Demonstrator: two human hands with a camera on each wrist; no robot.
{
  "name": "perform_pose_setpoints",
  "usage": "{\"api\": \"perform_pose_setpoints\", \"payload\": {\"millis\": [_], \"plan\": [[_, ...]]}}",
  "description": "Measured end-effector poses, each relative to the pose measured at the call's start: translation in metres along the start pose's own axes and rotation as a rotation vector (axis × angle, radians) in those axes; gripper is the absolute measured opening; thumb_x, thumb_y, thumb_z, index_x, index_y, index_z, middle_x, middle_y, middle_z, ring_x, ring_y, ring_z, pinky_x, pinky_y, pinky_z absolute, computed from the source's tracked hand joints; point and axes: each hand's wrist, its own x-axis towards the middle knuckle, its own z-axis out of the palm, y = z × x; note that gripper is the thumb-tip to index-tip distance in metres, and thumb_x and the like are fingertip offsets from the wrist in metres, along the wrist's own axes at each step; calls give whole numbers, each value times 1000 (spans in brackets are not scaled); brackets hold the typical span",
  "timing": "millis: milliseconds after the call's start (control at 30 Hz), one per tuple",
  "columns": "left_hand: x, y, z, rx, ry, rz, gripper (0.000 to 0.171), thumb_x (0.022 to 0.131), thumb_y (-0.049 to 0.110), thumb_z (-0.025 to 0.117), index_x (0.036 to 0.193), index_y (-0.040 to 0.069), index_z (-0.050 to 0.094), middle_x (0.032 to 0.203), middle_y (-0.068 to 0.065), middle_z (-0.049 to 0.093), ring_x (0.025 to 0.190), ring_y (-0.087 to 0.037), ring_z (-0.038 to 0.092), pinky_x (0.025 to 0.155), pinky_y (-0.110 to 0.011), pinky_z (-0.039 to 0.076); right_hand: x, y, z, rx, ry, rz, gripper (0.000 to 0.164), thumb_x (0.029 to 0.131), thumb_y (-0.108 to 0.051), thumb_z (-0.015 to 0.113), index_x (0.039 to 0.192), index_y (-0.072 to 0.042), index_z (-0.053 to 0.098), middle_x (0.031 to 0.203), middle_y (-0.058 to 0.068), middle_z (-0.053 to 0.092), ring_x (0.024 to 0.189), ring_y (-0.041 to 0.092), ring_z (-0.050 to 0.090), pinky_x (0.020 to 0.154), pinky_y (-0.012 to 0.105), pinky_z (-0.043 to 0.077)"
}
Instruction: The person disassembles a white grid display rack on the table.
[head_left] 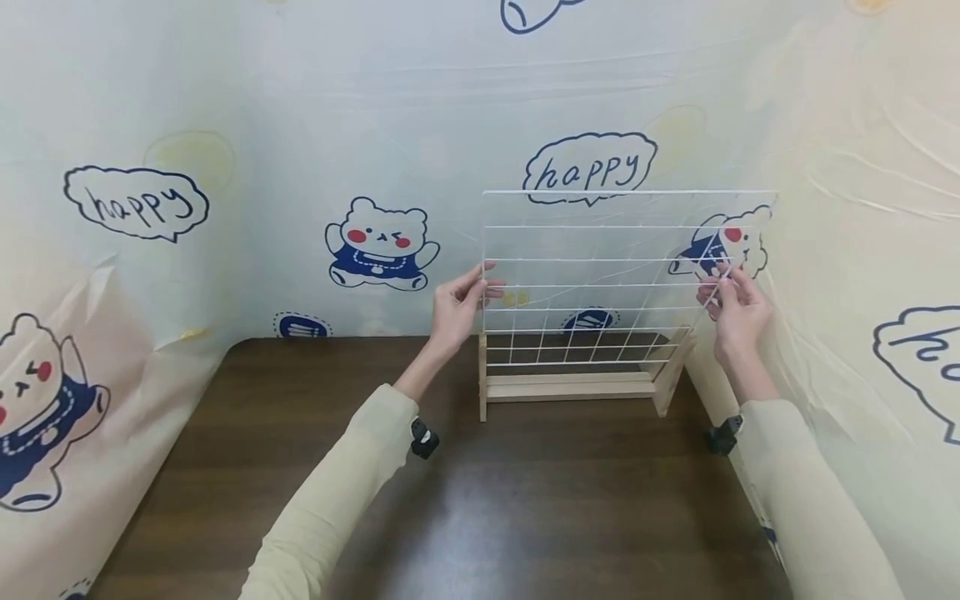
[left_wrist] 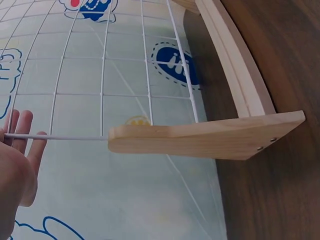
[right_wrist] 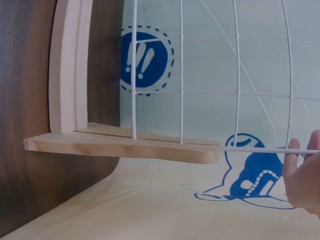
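Observation:
A white wire grid panel (head_left: 592,260) stands upright in a pale wooden stand (head_left: 570,387) toward the back right of the table. My left hand (head_left: 455,310) pinches the panel's left edge wire, above the stand's left side piece (left_wrist: 200,140). On the opposite edge, my right hand (head_left: 741,315) holds the wire between thumb and fingers. In the right wrist view, the grid's lower end meets the right wooden side piece (right_wrist: 125,146), and the hand (right_wrist: 304,180) is partly cut off by the frame. Two small screw heads show on the left side piece.
The dark brown wooden table (head_left: 480,508) spreads in front of the stand. A pale printed cloth (head_left: 375,125) with bears and "happy" bubbles hangs behind it and along both sides. The stand is close to the table's right edge.

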Motion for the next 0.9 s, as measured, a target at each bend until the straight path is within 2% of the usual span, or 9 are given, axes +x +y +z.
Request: {"api": "perform_pose_setpoints", "payload": {"millis": [267, 467, 567, 667, 767, 900], "plan": [[4, 9, 1, 2, 10, -2, 30, 98, -5, 49, 127, -7, 57, 105, -28, 66, 92, -41, 67, 71, -26, 57, 5, -6, 4, 6, 7, 10, 24, 95, 8, 52, 117, 11, 61, 83, 18, 70, 67, 21, 67, 69, 31, 58], [6, 15, 2, 15, 2, -26, 31, 99, -2, 49, 129, -5, 57, 105, -25, 67, 94, -39, 67, 71, -24, 56, 7, -8, 4, -8, -8, -16, 21, 96, 8, 50, 111, 8, 65, 82, 18, 70, 65, 21, 67, 68, 31, 58], [6, 17, 2, 14, 2, -28, 31, 99, -2, 50, 129, -4, 58, 105, -25, 67, 95, -40, 66, 75, -26, 56, 8, -9, 4, -15, -23, -45, 22, 96, 9, 50, 107, 6, 68, 81, 19, 70, 65, 22, 67, 67, 31, 58], [7, 18, 2, 14, 9, -17, 31, 98, -2, 50, 128, -5, 58, 104, -26, 67, 95, -42, 66, 77, -29, 57, 9, -9, 4, -25, -44, -64, 22, 96, 9, 49, 110, 9, 66, 81, 19, 70, 66, 23, 67, 68, 31, 58], [7, 19, 2, 22, 16, -2, 30, 98, -3, 50, 127, -5, 58, 103, -26, 68, 94, -42, 66, 78, -35, 57, 10, -12, 4, -25, -50, -49, 23, 95, 8, 51, 115, 10, 63, 82, 18, 71, 67, 23, 68, 70, 32, 58], [10, 21, 2, 33, 19, 16, 30, 98, -4, 50, 126, -5, 59, 102, -25, 68, 94, -41, 66, 77, -38, 57, 11, -16, 4, -24, -51, -24, 26, 95, 4, 54, 119, 8, 62, 82, 15, 71, 68, 22, 68, 73, 33, 58]]}}
